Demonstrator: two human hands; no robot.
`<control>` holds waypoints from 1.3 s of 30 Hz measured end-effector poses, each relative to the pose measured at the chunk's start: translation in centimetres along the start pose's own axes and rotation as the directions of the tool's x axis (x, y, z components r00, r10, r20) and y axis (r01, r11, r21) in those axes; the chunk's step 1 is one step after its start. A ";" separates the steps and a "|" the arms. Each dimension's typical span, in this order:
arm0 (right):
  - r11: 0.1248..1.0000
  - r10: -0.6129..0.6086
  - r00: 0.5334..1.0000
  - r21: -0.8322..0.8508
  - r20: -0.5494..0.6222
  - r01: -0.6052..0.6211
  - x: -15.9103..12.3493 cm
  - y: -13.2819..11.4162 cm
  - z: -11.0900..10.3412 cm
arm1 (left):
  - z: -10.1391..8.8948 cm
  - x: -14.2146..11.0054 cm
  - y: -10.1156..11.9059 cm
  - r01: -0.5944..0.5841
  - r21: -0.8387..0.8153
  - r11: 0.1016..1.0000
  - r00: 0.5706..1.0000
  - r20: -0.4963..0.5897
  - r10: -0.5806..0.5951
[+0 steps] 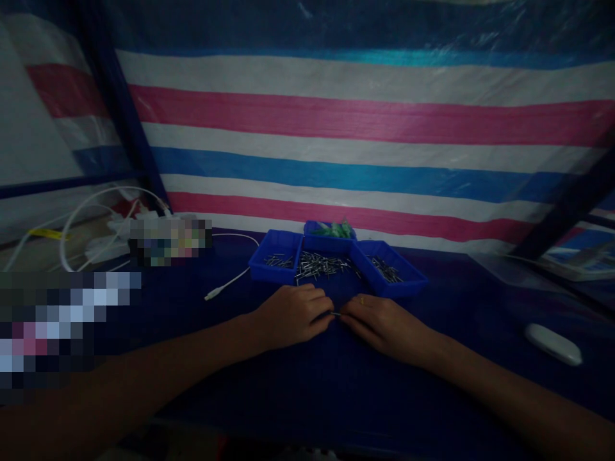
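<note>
Your forearms (pixel 192 368) lie nearest; left hand (pixel 293 315) and right hand (pixel 391 325) pinch, fingertips closed, on thin metal pin (pixel 337 314), near side of blue trays (pixel 273 274). Looks light, stiff, maybe slippery: grip ends.

Table (pixel 365 390): deep navy blue, plain. Left, rear and right bins (pixel 276 272) (pixel 331 242) (pixel 396 288): saturated royal blue, uniform. Metal pins (pixel 323 264): silver-grey with dark shading. Contents of the rear bin (pixel 336 229): green, with paler green patches. Tarpaulin (pixel 365 121): broad horizontal stripes of pink-red, off-white and bright blue, with a dark blue band at the top. Frame posts (pixel 113 109): dark navy. Cable (pixel 230 282) and its plug (pixel 211 294): white. Oblong case (pixel 554 344): plain white. Ring (pixel 362 301) on the right hand (pixel 391 325): gold-coloured. Strip (pixel 48 234) among the cables at left: yellow.
</note>
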State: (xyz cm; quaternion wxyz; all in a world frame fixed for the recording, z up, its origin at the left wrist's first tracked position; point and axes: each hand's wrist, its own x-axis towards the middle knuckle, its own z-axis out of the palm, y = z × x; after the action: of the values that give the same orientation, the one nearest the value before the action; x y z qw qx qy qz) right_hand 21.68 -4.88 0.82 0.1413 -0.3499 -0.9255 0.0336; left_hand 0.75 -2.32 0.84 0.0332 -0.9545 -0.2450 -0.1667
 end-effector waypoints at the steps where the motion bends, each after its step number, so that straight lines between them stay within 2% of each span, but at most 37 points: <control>1: 1.000 -0.002 1.000 0.000 0.003 0.002 0.0 0.0 0.0 | 0.0 0.0 0.0 -0.003 -0.002 1.000 1.000 -0.012 0.003; 10: 1.000 0.000 1.000 0.019 0.010 -0.001 -0.1 0.0 0.0 | 0.1 0.1 -0.1 -0.055 -0.018 0.998 0.994 -0.099 0.053; 17: 1.000 0.023 1.000 0.005 0.000 -0.023 -0.1 0.1 -0.2 | 0.1 0.1 -0.2 -0.014 0.019 1.000 0.998 -0.056 0.015; 39: 1.000 0.024 0.999 -0.019 0.023 -0.024 -0.1 0.1 -0.3 | 0.1 0.2 -0.1 -0.015 0.062 0.998 1.000 -0.022 0.017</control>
State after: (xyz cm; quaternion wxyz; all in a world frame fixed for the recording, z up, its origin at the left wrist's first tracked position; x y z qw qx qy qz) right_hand 21.90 -4.92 1.04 0.1269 -0.3620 -0.9230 0.0305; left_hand 0.90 -2.10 0.82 0.0667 -0.9530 -0.2420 -0.1694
